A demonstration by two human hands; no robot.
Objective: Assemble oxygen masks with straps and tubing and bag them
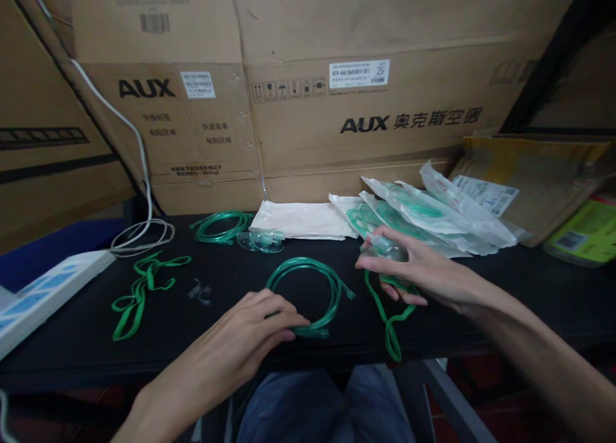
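Observation:
My left hand lies on the black table, fingers curled over the near edge of a coil of green tubing. My right hand is closed around a clear plastic mask, held just above the table. A green elastic strap hangs from that mask down onto the table. Another clear mask rests farther back, beside a second green tubing coil.
A loose green strap and a small clear clip lie at the left. White paper sheets and sealed plastic packages sit at the back. Cardboard boxes wall off the rear; a white cable and white box are far left.

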